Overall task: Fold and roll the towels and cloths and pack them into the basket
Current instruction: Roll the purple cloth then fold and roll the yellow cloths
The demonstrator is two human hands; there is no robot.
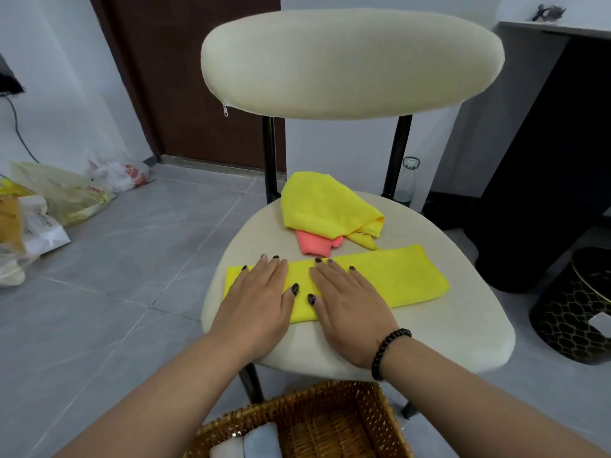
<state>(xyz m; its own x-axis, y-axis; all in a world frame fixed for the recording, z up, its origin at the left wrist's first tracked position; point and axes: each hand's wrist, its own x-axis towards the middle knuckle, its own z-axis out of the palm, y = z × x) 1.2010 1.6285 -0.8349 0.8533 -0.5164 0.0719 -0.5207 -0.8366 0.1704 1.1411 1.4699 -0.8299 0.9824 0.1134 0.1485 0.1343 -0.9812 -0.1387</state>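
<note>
A yellow cloth (396,276) folded into a long strip lies across the cream chair seat (446,332). My left hand (258,302) presses flat on the strip's left end, fingers straight. Beside it, my right hand (347,302) lies flat on the strip's middle. Behind the strip sits a crumpled yellow cloth (327,206) on top of a pink cloth (314,242). A wicker basket (373,414) stands below the seat at the bottom edge, with a white roll (228,449) and a light blue roll (261,441) in its left end.
The chair's padded backrest (350,64) rises behind the cloths. Plastic bags (59,196) lie on the tiled floor at left. A black patterned bin (582,309) stands at right, next to a dark cabinet (545,160). A bottle (408,183) stands behind the chair.
</note>
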